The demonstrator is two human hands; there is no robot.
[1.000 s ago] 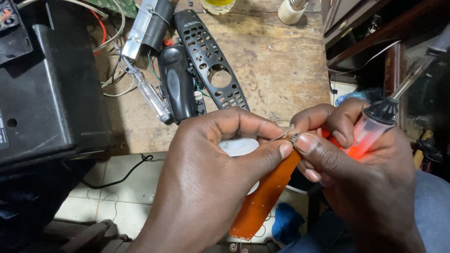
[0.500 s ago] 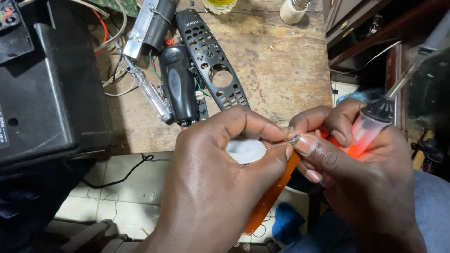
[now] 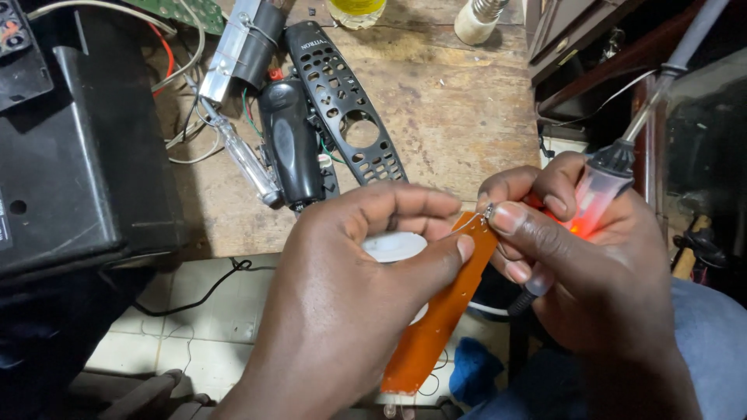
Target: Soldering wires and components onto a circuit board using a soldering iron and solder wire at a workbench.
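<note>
on the worn wooden tabletop (image 3: 459, 109) lie a black remote front with empty button holes (image 3: 342, 101), a black remote body (image 3: 291, 144) beside it, a clear-handled screwdriver (image 3: 241, 155) and loose wires (image 3: 183, 128). a black box (image 3: 78, 148) sits at left.

Orange strip (image 3: 440, 311) in my grip, a long flat board, plain and bright. Behind it a white round piece (image 3: 393, 246). My soldering iron (image 3: 599, 187) shows a clear handle glowing red-orange, with a black collar and a grey shaft above. The desk (image 3: 451, 101) is worn brown wood, scuffed pale in patches. On it a black remote shell (image 3: 342, 101) dotted with rows of button holes, a glossy black remote body (image 3: 292, 144), a black box (image 3: 78, 148), and red, green and white wires (image 3: 183, 85). Floor tiles (image 3: 194, 311) are off-white.
</note>
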